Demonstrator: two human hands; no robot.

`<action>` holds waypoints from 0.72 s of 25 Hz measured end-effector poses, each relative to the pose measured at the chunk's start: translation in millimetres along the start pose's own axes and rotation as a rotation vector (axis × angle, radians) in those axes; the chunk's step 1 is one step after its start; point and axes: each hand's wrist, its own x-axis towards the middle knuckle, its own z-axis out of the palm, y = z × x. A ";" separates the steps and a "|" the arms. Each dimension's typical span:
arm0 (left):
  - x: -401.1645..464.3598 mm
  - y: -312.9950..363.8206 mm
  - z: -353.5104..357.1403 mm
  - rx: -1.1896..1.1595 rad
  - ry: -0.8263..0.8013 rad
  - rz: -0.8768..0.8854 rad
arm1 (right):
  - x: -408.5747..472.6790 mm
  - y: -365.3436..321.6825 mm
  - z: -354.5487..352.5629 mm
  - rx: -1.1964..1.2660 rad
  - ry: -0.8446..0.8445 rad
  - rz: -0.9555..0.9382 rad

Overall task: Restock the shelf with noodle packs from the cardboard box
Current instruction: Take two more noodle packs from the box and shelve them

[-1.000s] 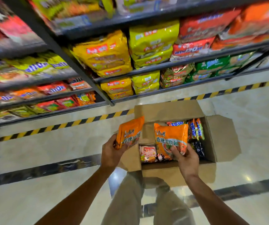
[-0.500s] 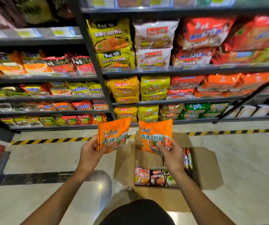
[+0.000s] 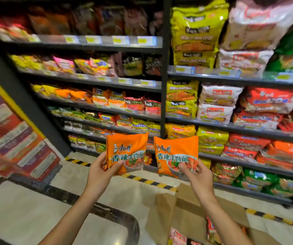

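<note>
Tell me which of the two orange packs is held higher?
The orange pack in the left hand: its top edge sits slightly above the right hand's pack.

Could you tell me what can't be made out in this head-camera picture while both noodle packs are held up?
- Cardboard box: cut off by the bottom edge; right arm covers part.
- Price tags: blurred, unreadable.
- Lower shelf: partly hidden behind the left pack and right pack.

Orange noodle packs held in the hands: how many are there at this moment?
2. The left hand grips one orange noodle pack; the right hand grips the other orange noodle pack. They are side by side, upright, in front of the shelf.
</note>
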 end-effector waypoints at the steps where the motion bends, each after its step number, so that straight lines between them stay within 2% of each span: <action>1: 2.3 4.4 -15.4 -0.021 0.025 0.005 | -1.3 -10.8 14.2 0.005 -0.024 -0.024; 5: 16.5 24.4 -90.3 -0.079 0.079 0.044 | -8.1 -48.0 86.6 -0.003 -0.100 -0.100; 11: 41.0 35.7 -237.0 -0.138 0.198 0.109 | -19.6 -100.8 231.7 0.002 -0.189 -0.210; 15: 56.4 36.0 -338.1 -0.215 0.263 0.125 | -26.5 -124.6 333.1 0.007 -0.236 -0.245; 18: 72.8 31.5 -385.6 -0.231 0.289 0.123 | -25.9 -134.0 384.7 0.002 -0.271 -0.255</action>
